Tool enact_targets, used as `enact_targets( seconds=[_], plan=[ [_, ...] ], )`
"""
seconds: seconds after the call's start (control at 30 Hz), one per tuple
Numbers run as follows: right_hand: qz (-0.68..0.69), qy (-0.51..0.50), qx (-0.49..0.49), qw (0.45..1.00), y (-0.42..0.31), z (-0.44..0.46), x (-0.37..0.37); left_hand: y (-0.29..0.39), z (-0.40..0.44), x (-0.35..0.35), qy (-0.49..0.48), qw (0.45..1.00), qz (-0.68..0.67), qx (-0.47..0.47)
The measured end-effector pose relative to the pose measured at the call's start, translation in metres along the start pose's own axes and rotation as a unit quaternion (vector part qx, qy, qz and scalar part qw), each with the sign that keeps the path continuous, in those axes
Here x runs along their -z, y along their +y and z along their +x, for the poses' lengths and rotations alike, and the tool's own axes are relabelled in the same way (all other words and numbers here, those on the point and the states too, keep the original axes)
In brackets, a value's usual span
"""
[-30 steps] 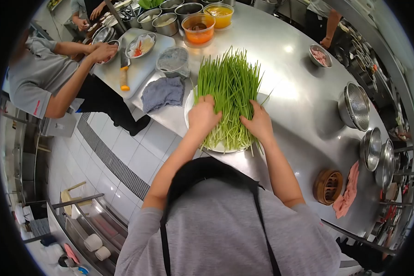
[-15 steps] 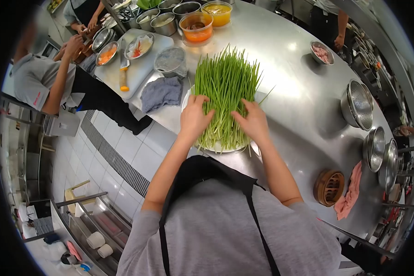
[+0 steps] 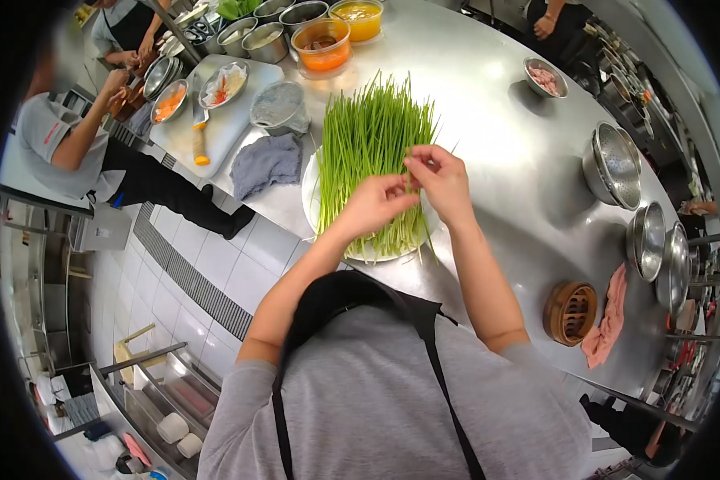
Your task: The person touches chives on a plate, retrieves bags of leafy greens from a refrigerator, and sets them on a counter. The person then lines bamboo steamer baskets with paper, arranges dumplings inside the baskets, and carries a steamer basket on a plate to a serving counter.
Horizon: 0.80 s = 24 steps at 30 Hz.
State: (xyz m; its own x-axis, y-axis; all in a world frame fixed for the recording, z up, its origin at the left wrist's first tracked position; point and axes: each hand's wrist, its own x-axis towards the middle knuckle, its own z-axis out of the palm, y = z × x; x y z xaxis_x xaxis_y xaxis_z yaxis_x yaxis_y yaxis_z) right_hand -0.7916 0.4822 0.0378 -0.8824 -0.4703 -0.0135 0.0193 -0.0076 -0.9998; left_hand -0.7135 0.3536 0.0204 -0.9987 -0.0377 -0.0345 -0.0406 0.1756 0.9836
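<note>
A thick pile of long green stalks (image 3: pixel 372 136) lies on a round white plate (image 3: pixel 310 200), with the pale ends toward me. Over the right side of the pile, my left hand (image 3: pixel 378 204) and my right hand (image 3: pixel 440 180) are close together. The fingers of each hand are pinched, and what is between them is too small to make out, though a thin green piece shows near the fingertips. Left of the plate are a crumpled blue-grey cloth (image 3: pixel 266 166) and a plastic-covered bowl (image 3: pixel 279 108).
A knife (image 3: pixel 201 136) and a small bowl (image 3: pixel 224 85) rest on a white cutting board (image 3: pixel 244 120). Orange (image 3: pixel 322 45) and yellow (image 3: pixel 357 19) containers stand behind. A bamboo steamer (image 3: pixel 570 313), pink cloth (image 3: pixel 606 320) and metal bowls (image 3: pixel 614 166) are right. A co-worker (image 3: pixel 64 144) stands left.
Both hands have left the sides of the pile and come together above its right part, their fingers now pinched. The co-worker at the left has raised their hands from the small bowl.
</note>
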Motion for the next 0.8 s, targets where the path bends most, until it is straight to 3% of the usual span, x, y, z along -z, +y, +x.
enact_targets(
  seconds=[0.1,0.17,0.23,0.27,0.37,0.43,0.53,0.57,0.63,0.8],
  plan=[
    [0.042,0.008,0.023,0.999,0.004,0.008,-0.002,-0.006,0.008,0.023,0.079,0.995,0.028,0.060],
    [-0.130,0.028,0.021,0.991,0.016,0.009,0.006,-0.011,0.015,0.043,0.117,0.987,0.084,0.072],
    [-0.211,0.032,0.070,0.974,0.041,0.009,0.007,-0.016,0.020,0.058,0.193,0.924,0.329,-0.011],
    [-0.290,0.039,0.121,0.948,0.052,0.011,0.008,-0.020,0.022,0.063,0.154,0.911,0.381,0.024],
    [-0.345,0.062,0.196,0.916,0.051,0.006,-0.003,-0.042,0.027,0.053,0.190,0.892,0.408,-0.028],
    [-0.355,0.049,0.168,0.918,0.048,0.002,-0.011,-0.033,0.028,0.037,0.215,0.894,0.390,-0.048],
    [-0.493,-0.015,0.157,0.855,0.052,-0.002,-0.013,-0.014,0.020,0.019,0.212,0.861,0.457,-0.073],
    [-0.494,-0.015,0.160,0.854,0.051,-0.002,-0.009,-0.018,0.020,0.019,0.215,0.860,0.457,-0.074],
    [-0.492,-0.009,0.076,0.867,0.044,-0.005,0.000,-0.023,0.017,0.022,0.203,0.845,0.492,-0.049],
    [-0.448,0.011,0.047,0.893,0.054,-0.006,0.023,-0.030,0.005,0.051,0.224,0.879,0.418,-0.056]
  ],
)
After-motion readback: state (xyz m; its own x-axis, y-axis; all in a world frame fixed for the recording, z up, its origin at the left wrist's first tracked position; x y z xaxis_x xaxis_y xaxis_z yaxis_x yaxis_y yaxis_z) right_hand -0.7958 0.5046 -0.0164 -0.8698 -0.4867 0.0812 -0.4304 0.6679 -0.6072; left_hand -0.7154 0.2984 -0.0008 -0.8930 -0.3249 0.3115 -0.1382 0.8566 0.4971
